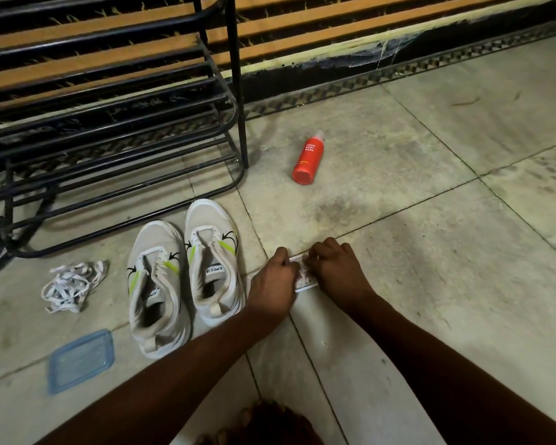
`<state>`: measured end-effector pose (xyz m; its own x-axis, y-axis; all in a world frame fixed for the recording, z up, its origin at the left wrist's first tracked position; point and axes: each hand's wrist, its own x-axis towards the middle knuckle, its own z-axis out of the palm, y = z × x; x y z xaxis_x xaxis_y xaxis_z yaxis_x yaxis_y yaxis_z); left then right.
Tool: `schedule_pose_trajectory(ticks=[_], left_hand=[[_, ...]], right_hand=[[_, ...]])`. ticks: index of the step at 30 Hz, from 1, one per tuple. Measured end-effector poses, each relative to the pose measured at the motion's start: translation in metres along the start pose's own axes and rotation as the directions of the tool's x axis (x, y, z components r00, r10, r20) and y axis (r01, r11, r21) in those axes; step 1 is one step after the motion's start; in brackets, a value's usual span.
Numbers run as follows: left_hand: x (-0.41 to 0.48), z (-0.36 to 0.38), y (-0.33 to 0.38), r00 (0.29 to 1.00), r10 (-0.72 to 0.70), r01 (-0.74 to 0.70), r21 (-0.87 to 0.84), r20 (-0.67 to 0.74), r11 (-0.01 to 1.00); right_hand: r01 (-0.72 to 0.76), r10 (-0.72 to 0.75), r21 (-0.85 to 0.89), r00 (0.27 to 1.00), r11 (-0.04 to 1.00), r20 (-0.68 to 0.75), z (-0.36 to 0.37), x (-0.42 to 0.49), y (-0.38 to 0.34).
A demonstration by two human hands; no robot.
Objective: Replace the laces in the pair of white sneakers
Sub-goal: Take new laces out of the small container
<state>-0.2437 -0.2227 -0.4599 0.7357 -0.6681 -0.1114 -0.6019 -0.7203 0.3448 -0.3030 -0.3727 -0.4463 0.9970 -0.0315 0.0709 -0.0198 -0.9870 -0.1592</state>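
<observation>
Black metal bars of the shoe rack [109, 101] fill the upper left of the frame; below it, at lower centre-left, the 2 white sneakers [187, 277] stand side by side, eyelets empty, with the old laces [73, 285] heaped just left of them. Right of the shoes, both forearms reach forward and converge on a small white packet [304, 274] lying on the floor. The left hand [275, 282] and right hand [337, 268] are each closed on an end of it, knuckles up. It is probably the new laces' wrapper; opening it well means pinching close together and tearing steadily, sparing the contents.
</observation>
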Motion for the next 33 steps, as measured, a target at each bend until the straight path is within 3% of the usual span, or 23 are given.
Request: schedule_pose_trajectory(ticks=[8,12,15,17,22,27,33], left_hand=[[0.004,-0.001,0.003,0.999,-0.035,0.032,-0.077,-0.036,0.996],[0.01,-0.003,0.003,0.997,0.054,-0.048,0.115,-0.049,0.992],[0.014,-0.006,0.005,1.0,0.025,-0.025,0.053,-0.009,0.998],[0.01,-0.007,0.003,1.0,0.005,-0.005,-0.057,-0.005,0.998],[-0.002,-0.013,-0.003,0.989,-0.059,0.025,-0.245,-0.133,0.969],[-0.01,-0.028,-0.004,0.973,-0.083,0.002,-0.35,-0.216,0.937],[-0.03,-0.054,-0.015,0.929,-0.09,-0.079,-0.432,-0.358,0.898]], right_hand=[[0.018,-0.017,-0.038,1.0,0.999,0.024,0.008,-0.001,0.004],[0.053,-0.045,-0.068,0.993,0.996,0.108,0.007,0.011,0.002],[0.048,-0.03,-0.076,0.974,0.996,0.223,0.005,0.021,0.004],[0.034,-0.017,-0.069,0.974,0.997,0.227,0.004,0.019,0.007],[-0.038,0.042,0.186,0.999,0.982,-0.017,0.004,-0.004,0.009],[-0.069,0.214,0.449,0.936,0.891,-0.281,0.005,-0.013,-0.005],[-0.052,0.341,0.657,0.884,0.752,-0.321,-0.008,-0.002,-0.037]])
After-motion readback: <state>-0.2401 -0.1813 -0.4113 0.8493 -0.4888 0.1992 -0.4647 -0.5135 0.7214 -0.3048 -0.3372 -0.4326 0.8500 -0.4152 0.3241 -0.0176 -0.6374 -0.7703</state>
